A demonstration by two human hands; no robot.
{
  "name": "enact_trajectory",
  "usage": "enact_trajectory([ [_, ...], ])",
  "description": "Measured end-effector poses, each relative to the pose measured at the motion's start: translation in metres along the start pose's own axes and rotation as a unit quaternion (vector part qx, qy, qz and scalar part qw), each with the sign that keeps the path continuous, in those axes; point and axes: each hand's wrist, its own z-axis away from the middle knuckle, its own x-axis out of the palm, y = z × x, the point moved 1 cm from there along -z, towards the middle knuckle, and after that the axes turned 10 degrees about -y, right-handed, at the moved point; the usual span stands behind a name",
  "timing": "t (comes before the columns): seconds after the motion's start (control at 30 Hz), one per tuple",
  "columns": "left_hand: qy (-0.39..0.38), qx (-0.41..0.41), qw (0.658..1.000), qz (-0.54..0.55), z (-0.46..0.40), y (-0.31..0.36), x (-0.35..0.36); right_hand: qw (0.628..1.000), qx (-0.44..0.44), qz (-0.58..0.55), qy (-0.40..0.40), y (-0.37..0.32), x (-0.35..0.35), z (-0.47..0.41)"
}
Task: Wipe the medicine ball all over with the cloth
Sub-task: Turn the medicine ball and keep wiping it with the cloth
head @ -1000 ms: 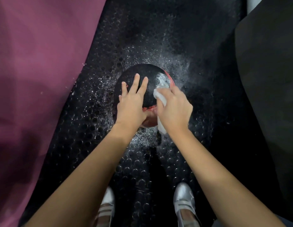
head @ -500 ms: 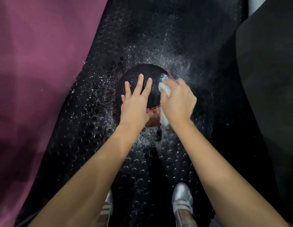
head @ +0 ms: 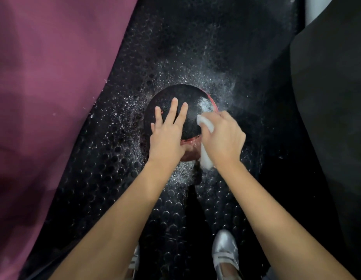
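The medicine ball (head: 178,102) is sitting on the black studded floor mat (head: 107,178), its near red side mostly hiding behind both wrists. The left hand (head: 167,138) is lying flat on top, fingers straight and spread. The right hand (head: 224,136) is curling round the white cloth (head: 206,161), only the cloth's two ends showing. Both silver shoes (head: 225,253) are being cut off by the bottom edge. Since a second ago the right hand is sitting slightly farther round the ball's right side.
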Motion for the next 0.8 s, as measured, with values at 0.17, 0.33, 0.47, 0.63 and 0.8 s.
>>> enact_trajectory([
  [0.17,0.005,-0.003,1.000,0.004,-0.002,-0.002,-0.001,1.000,0.016,0.015,0.002,-0.010,0.005,-0.012],
  [0.33,-0.002,0.001,1.000,0.009,0.003,-0.003,0.000,0.999,0.036,-0.020,-0.006,0.003,0.002,-0.008],
  [0.47,-0.019,0.002,1.000,0.009,0.002,-0.005,-0.007,0.998,0.045,-0.023,-0.023,-0.002,0.005,-0.019],
  [0.63,0.170,0.029,0.966,0.191,-0.007,-0.014,-0.025,0.998,0.029,-0.056,0.009,-0.002,0.013,-0.009],
  [0.8,0.220,-0.024,0.956,0.193,-0.044,-0.009,-0.009,0.997,-0.002,-0.070,0.013,-0.013,0.021,0.005],
])
